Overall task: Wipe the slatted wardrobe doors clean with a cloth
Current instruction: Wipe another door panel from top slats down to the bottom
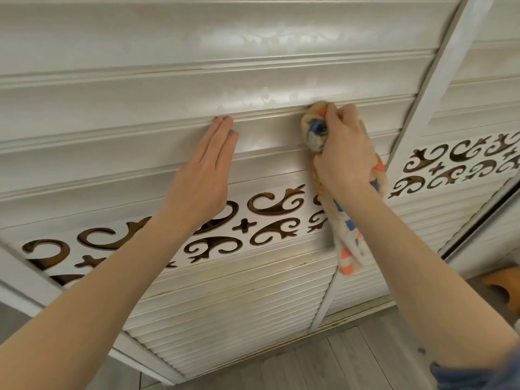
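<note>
The white slatted wardrobe door [140, 102] fills the view, with wide slats above and a band of brown scroll cut-outs [270, 218] below. My right hand [343, 153] is shut on a bunched cloth [316, 130] patterned orange, blue and white, pressing it against a slat edge. The cloth's loose end [347, 249] hangs down below my wrist. My left hand [208, 170] lies flat on the door to the left of the cloth, fingers together, holding nothing. Damp streaks show on the slats above the cloth.
A white vertical frame [439, 80] divides this door from a second slatted door [484, 102] on the right. Narrow slats [225, 311] run below the cut-out band. Grey wood-look floor [332, 364] lies beneath. An orange object [501, 288] sits at the right edge.
</note>
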